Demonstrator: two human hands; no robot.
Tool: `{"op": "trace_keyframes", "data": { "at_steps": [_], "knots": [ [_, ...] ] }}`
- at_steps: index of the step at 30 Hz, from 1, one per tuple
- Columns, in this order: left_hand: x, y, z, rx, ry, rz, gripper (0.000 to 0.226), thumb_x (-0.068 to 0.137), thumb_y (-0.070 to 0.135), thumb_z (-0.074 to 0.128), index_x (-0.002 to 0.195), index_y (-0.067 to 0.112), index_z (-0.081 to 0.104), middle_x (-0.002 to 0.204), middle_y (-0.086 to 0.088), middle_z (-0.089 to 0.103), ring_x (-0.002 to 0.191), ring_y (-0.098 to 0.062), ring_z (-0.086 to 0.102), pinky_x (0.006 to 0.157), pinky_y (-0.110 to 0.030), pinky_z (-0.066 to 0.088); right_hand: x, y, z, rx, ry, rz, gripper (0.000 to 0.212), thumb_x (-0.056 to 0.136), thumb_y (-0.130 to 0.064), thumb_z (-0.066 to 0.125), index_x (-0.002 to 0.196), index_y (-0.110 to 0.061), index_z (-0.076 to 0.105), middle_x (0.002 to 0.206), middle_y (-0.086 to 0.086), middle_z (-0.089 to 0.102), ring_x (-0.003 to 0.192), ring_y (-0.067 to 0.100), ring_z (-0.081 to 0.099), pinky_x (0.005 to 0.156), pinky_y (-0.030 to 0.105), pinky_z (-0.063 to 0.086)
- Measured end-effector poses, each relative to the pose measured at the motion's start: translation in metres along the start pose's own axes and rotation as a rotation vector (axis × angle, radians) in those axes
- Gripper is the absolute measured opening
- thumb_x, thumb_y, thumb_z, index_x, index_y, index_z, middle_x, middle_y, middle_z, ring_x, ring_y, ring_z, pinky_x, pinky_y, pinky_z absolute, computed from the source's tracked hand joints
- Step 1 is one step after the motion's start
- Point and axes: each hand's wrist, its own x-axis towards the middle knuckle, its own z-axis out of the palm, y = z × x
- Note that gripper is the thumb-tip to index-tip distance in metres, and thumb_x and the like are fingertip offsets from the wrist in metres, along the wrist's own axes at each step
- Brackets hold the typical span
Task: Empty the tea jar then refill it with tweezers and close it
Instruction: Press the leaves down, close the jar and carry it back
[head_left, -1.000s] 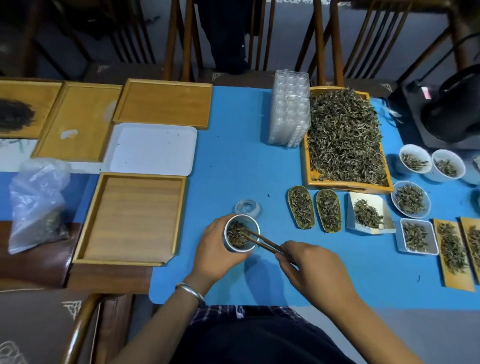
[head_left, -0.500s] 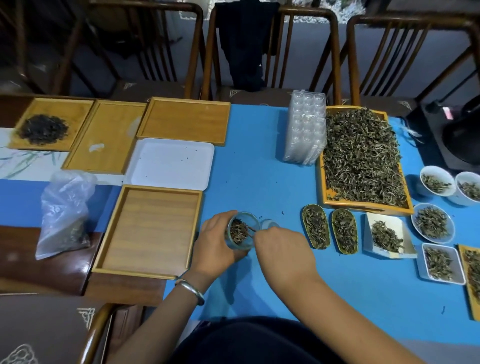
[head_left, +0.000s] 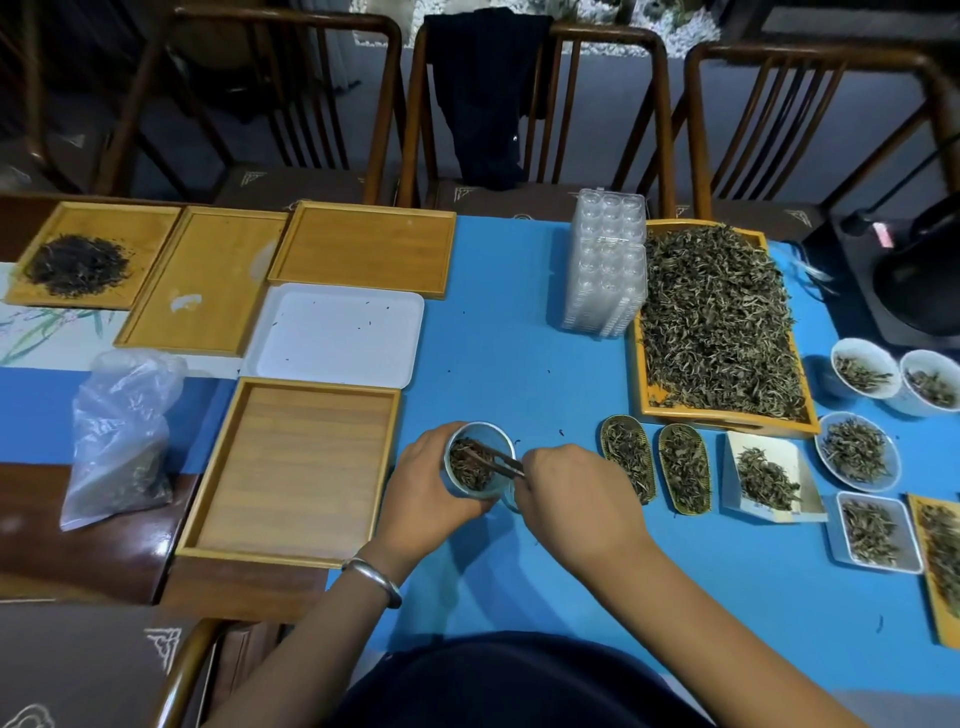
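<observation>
The small clear tea jar (head_left: 480, 435) stands on the blue mat near the front, its mouth open and dark tea leaves filling its lower part. My left hand (head_left: 423, 491) wraps around its left side. My right hand (head_left: 576, 491) holds brown tweezers (head_left: 493, 460), whose tips reach into the jar among the leaves. A bit of clear plastic, maybe the jar's lid (head_left: 511, 500), shows between my hands, mostly hidden.
An empty wooden tray (head_left: 218, 499) lies left of the jar, a white tray (head_left: 405, 338) behind it. Right of my hands sit two oval scoops (head_left: 626, 457), small dishes of tea (head_left: 857, 452) and a large tray of loose leaves (head_left: 727, 415). A plastic bag (head_left: 122, 436) lies far left.
The camera tilted up, showing more of the chairs. My right hand came in close to the jar, and the tweezers' tips stay inside it. My left hand keeps its hold.
</observation>
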Motion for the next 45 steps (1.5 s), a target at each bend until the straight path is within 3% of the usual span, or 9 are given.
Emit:
{"op": "trace_keyframes", "data": {
  "at_steps": [3, 6, 10, 22, 26, 30, 35, 40, 45],
  "knots": [
    [0.001, -0.004, -0.002, 0.029, -0.003, 0.005, 0.07, 0.056, 0.034, 0.089, 0.117, 0.043, 0.056, 0.112, 0.025, 0.063, 0.107, -0.004, 0.058, 0.088, -0.025, 0.049, -0.002, -0.001, 0.001, -0.04, 0.024, -0.02, 0.04, 0.087, -0.008, 0.05, 0.058, -0.018, 0.024, 0.059, 0.001, 0.039, 0.059, 0.028, 0.045, 0.04, 0.027, 0.013],
    [0.0, -0.002, 0.0, 0.021, -0.017, 0.021, 0.069, 0.055, 0.031, 0.088, 0.118, 0.039, 0.06, 0.113, 0.021, 0.065, 0.108, -0.01, 0.06, 0.091, -0.038, 0.052, -0.002, -0.005, 0.005, -0.044, 0.01, -0.046, 0.028, 0.085, -0.005, 0.051, 0.065, -0.015, 0.033, 0.078, 0.006, 0.061, 0.071, 0.03, 0.061, 0.045, 0.029, 0.022],
    [-0.004, 0.003, 0.004, -0.044, -0.022, 0.015, 0.069, 0.055, 0.031, 0.087, 0.119, 0.035, 0.062, 0.114, 0.019, 0.066, 0.11, -0.01, 0.061, 0.093, -0.04, 0.052, -0.002, -0.011, 0.01, 0.023, -0.004, -0.036, 0.018, 0.087, -0.007, 0.049, 0.074, -0.017, 0.04, 0.088, 0.01, 0.066, 0.073, 0.03, 0.059, 0.055, 0.031, 0.03],
    [-0.01, 0.009, -0.003, -0.045, 0.006, 0.057, 0.07, 0.053, 0.039, 0.082, 0.111, 0.064, 0.051, 0.112, 0.03, 0.063, 0.109, 0.0, 0.059, 0.091, -0.023, 0.048, -0.009, -0.008, 0.004, 0.031, 0.003, 0.015, 0.018, 0.091, -0.017, 0.049, 0.075, -0.015, 0.042, 0.083, 0.009, 0.063, 0.07, 0.029, 0.053, 0.049, 0.031, 0.024],
    [-0.013, 0.008, -0.005, -0.053, 0.006, 0.06, 0.068, 0.055, 0.033, 0.085, 0.113, 0.053, 0.055, 0.112, 0.023, 0.065, 0.109, -0.006, 0.06, 0.093, -0.033, 0.051, -0.011, -0.012, 0.006, 0.024, -0.012, 0.01, 0.017, 0.09, -0.016, 0.051, 0.075, -0.015, 0.043, 0.087, 0.009, 0.065, 0.072, 0.03, 0.056, 0.049, 0.03, 0.025],
    [-0.014, 0.006, -0.01, -0.016, 0.016, 0.068, 0.066, 0.053, 0.046, 0.081, 0.111, 0.061, 0.053, 0.111, 0.031, 0.062, 0.108, 0.0, 0.059, 0.091, -0.023, 0.048, -0.018, -0.009, 0.002, -0.009, 0.027, -0.007, 0.017, 0.089, -0.018, 0.051, 0.074, -0.017, 0.043, 0.083, 0.006, 0.064, 0.072, 0.029, 0.058, 0.046, 0.031, 0.021],
    [-0.015, -0.001, -0.013, 0.047, 0.012, 0.064, 0.068, 0.056, 0.041, 0.088, 0.118, 0.039, 0.06, 0.113, 0.024, 0.063, 0.108, -0.004, 0.059, 0.09, -0.027, 0.05, -0.019, -0.012, 0.003, 0.004, 0.02, 0.0, 0.016, 0.09, -0.017, 0.05, 0.076, -0.018, 0.042, 0.083, 0.005, 0.063, 0.076, 0.028, 0.061, 0.052, 0.029, 0.029],
    [-0.015, 0.0, -0.016, 0.093, -0.007, 0.078, 0.07, 0.057, 0.044, 0.083, 0.122, 0.039, 0.058, 0.116, 0.024, 0.063, 0.11, -0.005, 0.058, 0.089, -0.026, 0.051, -0.014, -0.014, 0.014, 0.101, 0.002, 0.019, 0.032, 0.092, -0.024, 0.047, 0.064, -0.014, 0.034, 0.063, 0.002, 0.038, 0.064, 0.029, 0.044, 0.046, 0.032, 0.021],
    [-0.014, 0.001, -0.02, 0.088, 0.013, 0.063, 0.07, 0.057, 0.05, 0.081, 0.122, 0.039, 0.058, 0.115, 0.025, 0.063, 0.11, -0.003, 0.058, 0.088, -0.014, 0.044, -0.018, -0.009, 0.014, 0.171, 0.075, 0.001, 0.027, 0.093, -0.033, 0.049, 0.072, -0.016, 0.043, 0.073, 0.006, 0.057, 0.07, 0.029, 0.056, 0.052, 0.031, 0.028]
  ]
}}
